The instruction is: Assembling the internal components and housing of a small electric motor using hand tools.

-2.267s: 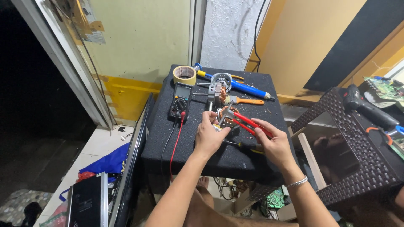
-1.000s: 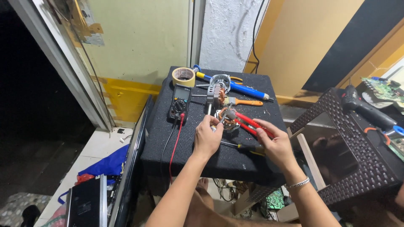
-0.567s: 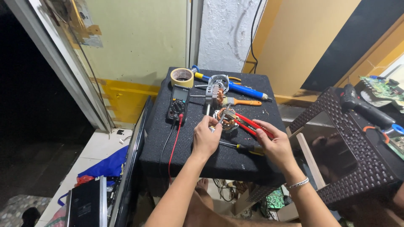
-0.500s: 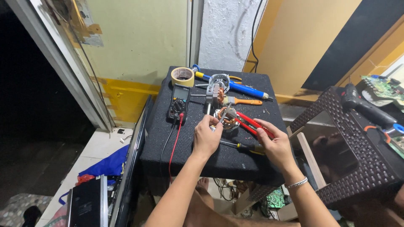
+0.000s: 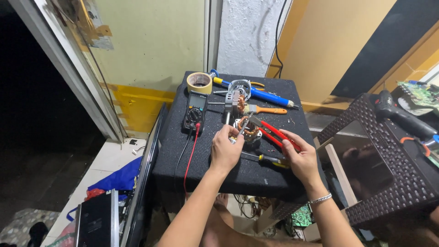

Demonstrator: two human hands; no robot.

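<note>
Both hands are working at the centre of the frame over a black desk (image 5: 183, 160). The left hand (image 5: 225, 151) is closing its grip on a small copper-wound coil (image 5: 249, 129), which is sitting on the desk just above the knuckles; the fingers are pinching at its left edge, and whether a wire is between them cannot be told. The right hand (image 5: 299, 158) is wrapping its grip fully around the red handles of pliers (image 5: 270, 132), whose tips are reaching up-left and meeting the coil.

A screwdriver (image 5: 265, 159) with a yellow-and-black handle is lying between the two hands, touching neither clearly. Above the coil, a metal motor part (image 5: 238, 93) is resting near the desk's top edge, with an orange-handled brush (image 5: 265, 110) just right of it and a blue tool (image 5: 260, 95) behind. A tape roll (image 5: 199, 82) is sitting at the desk's upper left corner. A multimeter (image 5: 195, 112) is lying left of centre, its red lead (image 5: 190, 155) trailing down over the front edge. A dark woven stool (image 5: 388, 183) is standing at right.
</note>
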